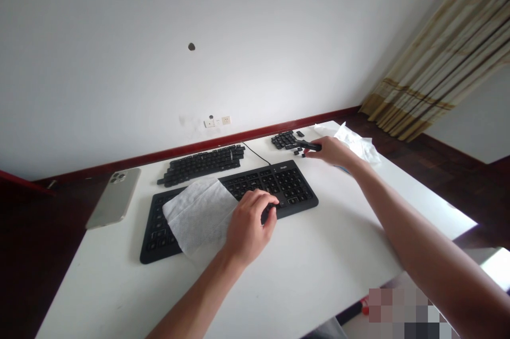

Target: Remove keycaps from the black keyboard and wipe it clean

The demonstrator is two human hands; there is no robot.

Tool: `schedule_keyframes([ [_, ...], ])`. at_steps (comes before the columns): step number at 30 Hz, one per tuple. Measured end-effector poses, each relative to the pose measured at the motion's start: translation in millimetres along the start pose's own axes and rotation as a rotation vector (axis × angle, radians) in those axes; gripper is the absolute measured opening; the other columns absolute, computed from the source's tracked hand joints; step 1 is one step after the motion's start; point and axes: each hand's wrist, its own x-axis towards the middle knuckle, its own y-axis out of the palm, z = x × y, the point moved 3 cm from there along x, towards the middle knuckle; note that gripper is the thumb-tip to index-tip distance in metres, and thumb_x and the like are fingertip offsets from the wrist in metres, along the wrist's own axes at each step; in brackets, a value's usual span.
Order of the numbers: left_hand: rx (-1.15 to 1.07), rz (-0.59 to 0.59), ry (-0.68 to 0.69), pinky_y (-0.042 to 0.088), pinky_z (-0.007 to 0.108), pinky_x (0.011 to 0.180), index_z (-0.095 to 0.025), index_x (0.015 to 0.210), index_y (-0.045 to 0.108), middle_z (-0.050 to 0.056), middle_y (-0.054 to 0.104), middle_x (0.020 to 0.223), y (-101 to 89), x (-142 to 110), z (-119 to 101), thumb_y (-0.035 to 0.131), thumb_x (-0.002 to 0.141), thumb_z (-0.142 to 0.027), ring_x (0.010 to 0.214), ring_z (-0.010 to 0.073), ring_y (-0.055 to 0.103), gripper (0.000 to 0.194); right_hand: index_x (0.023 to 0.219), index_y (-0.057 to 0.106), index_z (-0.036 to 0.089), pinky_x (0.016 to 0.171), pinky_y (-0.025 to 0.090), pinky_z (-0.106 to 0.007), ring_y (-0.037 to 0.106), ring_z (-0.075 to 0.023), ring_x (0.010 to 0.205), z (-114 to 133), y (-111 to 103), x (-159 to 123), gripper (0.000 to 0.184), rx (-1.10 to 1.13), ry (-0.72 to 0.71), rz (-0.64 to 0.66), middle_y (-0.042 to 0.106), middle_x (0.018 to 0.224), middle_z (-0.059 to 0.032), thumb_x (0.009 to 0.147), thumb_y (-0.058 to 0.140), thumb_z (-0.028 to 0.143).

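Note:
A black keyboard point(308, 198) lies across the white table, its exposed key positions showing pale centres. My left hand point(251, 222) rests over its lower middle, fingers curled and thumb close to the index fingertip; anything between them is too small to make out. A white tissue point(201, 214) covers part of the keyboard's left half, against my left hand. My right hand point(329, 150) is closed around a black-handled tool point(308, 145), a spot of red showing by the fingers. The tool's tip reaches beside a cluster of loose black keycaps point(283, 140); several single keycaps lie just below.
A larger group of loose keycaps point(203, 163) sits behind the keyboard. At the table's left edge lies a phone point(115, 198), back up. Crumpled white tissue point(358, 143) is at the far right. The keyboard cable point(257, 154) runs back toward the wall.

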Motion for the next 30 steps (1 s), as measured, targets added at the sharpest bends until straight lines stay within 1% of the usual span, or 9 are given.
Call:
schedule_keyframes([
  [6,0.0,-0.006,0.008,0.052,0.038,0.092,-0.024,0.106,0.065,0.003,0.071,0.107,-0.3,0,0,0.06,0.096,-0.007,0.103,0.0224,0.064,0.021,0.097,0.082,0.026,0.054,0.036,-0.029,0.058,-0.0171,0.055,0,4,2,0.027,-0.007,0.005,-0.068,0.068,0.065,-0.0018,0.088,0.073,0.049],
  [13,0.002,0.004,0.006,0.053,0.04,0.093,-0.024,0.107,0.065,0.003,0.071,0.107,0.3,0,0,0.06,0.096,-0.007,0.104,0.0228,0.064,0.022,0.092,0.08,0.024,0.055,0.035,-0.03,0.057,-0.0182,0.059,3,6,5,0.023,-0.033,-0.032,-0.148,0.067,0.065,-0.0026,0.088,0.073,0.046],
  [15,0.01,0.006,0.007,0.053,0.04,0.093,-0.025,0.107,0.065,0.003,0.071,0.107,0.5,0,-1,0.061,0.096,-0.007,0.104,0.0225,0.064,0.022,0.086,0.078,0.023,0.055,0.034,-0.03,0.055,-0.018,0.058,5,2,4,0.026,0.001,-0.027,-0.218,0.065,0.064,-0.0025,0.089,0.071,0.048],
  [17,0.025,0.01,0.006,0.054,0.04,0.094,-0.025,0.108,0.066,0.003,0.071,0.108,0.9,1,-2,0.061,0.096,-0.007,0.104,0.0225,0.064,0.022,0.085,0.076,0.022,0.055,0.034,-0.03,0.054,-0.018,0.059,7,-2,1,0.028,0.081,-0.024,-0.331,0.065,0.065,-0.0026,0.089,0.069,0.049],
  [20,0.06,0.025,0.005,0.054,0.041,0.096,-0.025,0.11,0.066,0.003,0.071,0.109,1.6,1,-2,0.062,0.096,-0.009,0.105,0.0229,0.064,0.022,0.092,0.077,0.019,0.055,0.037,-0.03,0.056,-0.019,0.06,12,-8,-4,0.032,0.277,-0.012,-0.461,0.066,0.067,-0.0039,0.09,0.065,0.048],
  [23,0.096,0.043,0.009,0.054,0.042,0.097,-0.025,0.113,0.066,0.003,0.071,0.111,2.2,1,-3,0.062,0.096,-0.009,0.106,0.0233,0.064,0.024,0.093,0.076,0.015,0.063,0.049,-0.031,0.065,-0.0219,0.068,25,-12,-12,0.039,0.564,-0.107,-0.402,0.072,0.076,-0.0095,0.096,0.052,0.045],
  [25,0.111,0.045,0.009,0.055,0.042,0.098,-0.026,0.114,0.066,0.003,0.071,0.112,2.4,1,-3,0.063,0.096,-0.009,0.107,0.0234,0.064,0.025,0.087,0.076,0.015,0.073,0.053,-0.032,0.07,-0.0235,0.08,39,-17,-23,0.043,0.64,-0.201,-0.326,0.076,0.087,-0.0124,0.099,0.045,0.042],
  [27,0.132,0.04,-0.001,0.056,0.042,0.097,-0.026,0.114,0.066,0.004,0.07,0.112,2.8,1,-4,0.065,0.096,-0.01,0.107,0.0237,0.064,0.024,0.08,0.076,0.017,0.073,0.052,-0.031,0.069,-0.0223,0.079,55,-22,-40,0.046,0.561,-0.231,-0.237,0.076,0.083,-0.0105,0.101,0.041,0.04],
  [30,0.203,0.048,-0.018,0.057,0.044,0.095,-0.025,0.118,0.068,0.005,0.069,0.112,5.0,2,-5,0.069,0.096,-0.016,0.105,0.025,0.064,0.024,0.072,0.074,0.018,0.063,0.048,-0.029,0.061,-0.0177,0.06,79,-21,-70,0.048,0.43,-0.207,-0.08,0.065,0.06,-0.0043,0.101,0.042,0.04],
])
